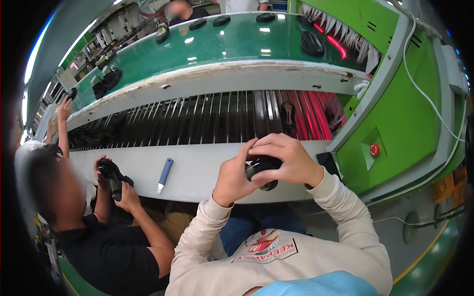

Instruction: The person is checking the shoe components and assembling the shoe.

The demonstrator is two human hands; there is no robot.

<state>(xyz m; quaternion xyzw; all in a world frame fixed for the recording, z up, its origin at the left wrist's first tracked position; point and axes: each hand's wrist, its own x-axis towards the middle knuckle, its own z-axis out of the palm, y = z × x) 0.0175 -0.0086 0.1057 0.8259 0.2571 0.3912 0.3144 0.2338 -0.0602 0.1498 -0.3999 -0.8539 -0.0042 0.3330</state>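
Observation:
Close in front of me, above the pale bench (207, 172), I have a glossy black shoe (266, 164) between both hands. My left hand (234, 176) is closed on its left side. Curled over the top and right side is my right hand (292, 160), its thumb across the front. Much of the shoe is hidden by my fingers. A blue-handled tool with a short pale tip (166, 173) lies on the bench to my left. Beyond the bench, on metal rollers (224, 118), rests a dark shoe part with a tan inside (287, 116).
A co-worker at left holds a black shoe (113, 173). The far green belt (232, 44) carries several dark shoes, one (311, 43) by a red-lit, fringed opening. At right stands a green machine (405, 133) with a red button (375, 150). A white cable (412, 84) hangs along it.

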